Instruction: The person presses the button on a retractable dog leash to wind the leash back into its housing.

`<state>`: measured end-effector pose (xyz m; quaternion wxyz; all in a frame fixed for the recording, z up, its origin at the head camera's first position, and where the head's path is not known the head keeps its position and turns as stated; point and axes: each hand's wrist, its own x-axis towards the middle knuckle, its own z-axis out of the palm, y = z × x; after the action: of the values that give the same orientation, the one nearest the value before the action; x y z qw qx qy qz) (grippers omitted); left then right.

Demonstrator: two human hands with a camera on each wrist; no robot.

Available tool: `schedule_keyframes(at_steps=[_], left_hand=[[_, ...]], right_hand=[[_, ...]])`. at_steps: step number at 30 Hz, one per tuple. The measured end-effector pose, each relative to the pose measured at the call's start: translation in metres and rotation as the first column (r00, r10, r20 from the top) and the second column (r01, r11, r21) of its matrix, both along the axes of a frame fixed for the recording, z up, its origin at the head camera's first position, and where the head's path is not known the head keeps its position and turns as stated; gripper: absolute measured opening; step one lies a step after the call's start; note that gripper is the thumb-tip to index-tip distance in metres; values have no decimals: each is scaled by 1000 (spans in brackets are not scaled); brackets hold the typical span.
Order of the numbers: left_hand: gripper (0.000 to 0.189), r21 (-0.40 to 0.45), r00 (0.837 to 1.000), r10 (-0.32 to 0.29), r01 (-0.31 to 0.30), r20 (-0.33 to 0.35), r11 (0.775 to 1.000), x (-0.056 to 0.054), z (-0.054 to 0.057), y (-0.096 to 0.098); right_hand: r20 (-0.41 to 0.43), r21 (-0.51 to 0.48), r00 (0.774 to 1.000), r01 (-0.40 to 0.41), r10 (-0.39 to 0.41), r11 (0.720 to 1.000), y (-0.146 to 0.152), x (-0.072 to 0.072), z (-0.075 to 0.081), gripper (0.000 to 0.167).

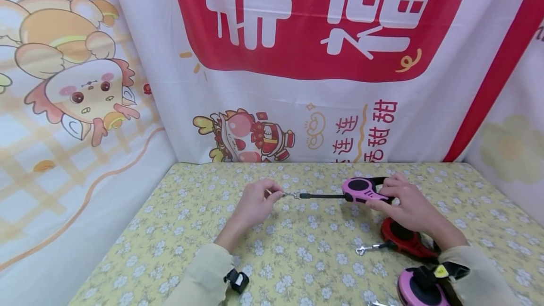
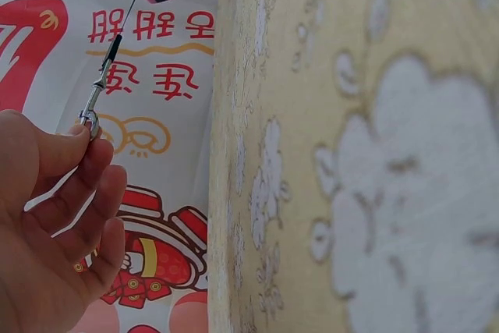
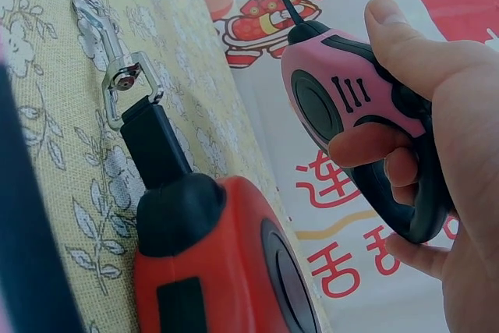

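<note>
My right hand grips the black handle of a pink and black retractable dog leash, held above the table. In the right wrist view the fingers wrap through the handle loop of the pink leash, the thumb lying along its top. A short black strap runs left from the casing to a metal snap hook. My left hand pinches the hook's end between thumb and forefinger. The left wrist view shows that snap hook at the fingertips, the other fingers loosely bent.
A red and black retractable leash lies under my right forearm, its metal hook pointing left. Nearer the front edge is another pink leash, partly covered by the right sleeve. A flowered cloth covers the table; printed curtains hang behind.
</note>
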<state>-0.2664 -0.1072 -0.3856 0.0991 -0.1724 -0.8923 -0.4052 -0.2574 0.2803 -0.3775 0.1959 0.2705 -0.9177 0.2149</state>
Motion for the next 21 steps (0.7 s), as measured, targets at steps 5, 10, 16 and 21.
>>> schedule_keyframes(at_steps=[5,10,16,21], left_hand=[[11,-4,1000,-12,12,-1,1000,0,1,1],[12,-3,1000,-21,21,10,1000,0,1,3],[11,-2,1000,-23,23,21,1000,3,2,5],[11,-10,999,-23,23,30,1000,6,4,7]], right_hand=[[-4,2,1000,-2,2,1000,0,0,1,31],[7,1,1000,6,-6,1000,-2,1,2,32],[-20,-9,1000,-8,7,1000,-4,1,2,33],[-30,-14,999,-23,22,1000,-4,1,3,31]])
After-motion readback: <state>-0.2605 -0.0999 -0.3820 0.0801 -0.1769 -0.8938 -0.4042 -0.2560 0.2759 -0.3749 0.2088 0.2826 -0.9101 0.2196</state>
